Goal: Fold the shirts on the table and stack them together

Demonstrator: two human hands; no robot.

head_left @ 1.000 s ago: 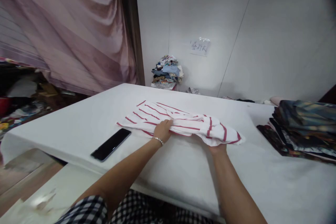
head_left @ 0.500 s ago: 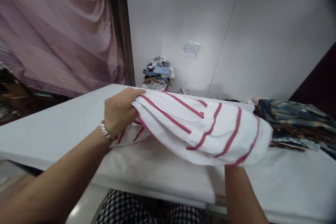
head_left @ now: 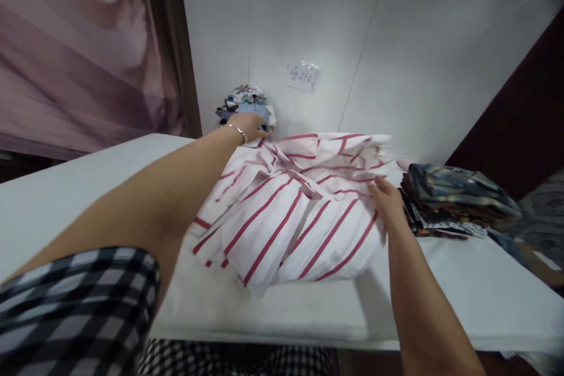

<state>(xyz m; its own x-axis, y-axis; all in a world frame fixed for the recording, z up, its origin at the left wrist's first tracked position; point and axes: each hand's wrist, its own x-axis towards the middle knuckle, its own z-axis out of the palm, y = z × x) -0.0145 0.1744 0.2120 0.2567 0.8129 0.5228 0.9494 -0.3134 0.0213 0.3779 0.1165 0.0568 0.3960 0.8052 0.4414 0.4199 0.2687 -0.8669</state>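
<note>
A white shirt with red stripes (head_left: 273, 223) lies loosely bunched across the front middle of the table, its far part raised and slightly blurred. My left hand (head_left: 247, 126) reaches to the shirt's far left corner, fingers closed on the cloth. At the right side, my right hand (head_left: 388, 198) grips the shirt's edge with its thumb on top; its other fingers are mostly hidden by fabric. Folds cover much of the shirt's shape.
The white-covered table (head_left: 79, 188) extends to both sides. A stack of folded dark and plaid clothes (head_left: 458, 197) sits on the right. Behind my left hand rises a heap of mixed clothes (head_left: 247, 97). A paper sign (head_left: 304, 76) hangs on the wall; a pink curtain (head_left: 79, 59) hangs at left.
My left hand has moved away from me toward the far edge. My right hand, hidden under the cloth before, now shows at the right edge. The shirt has spread lower over the table.
</note>
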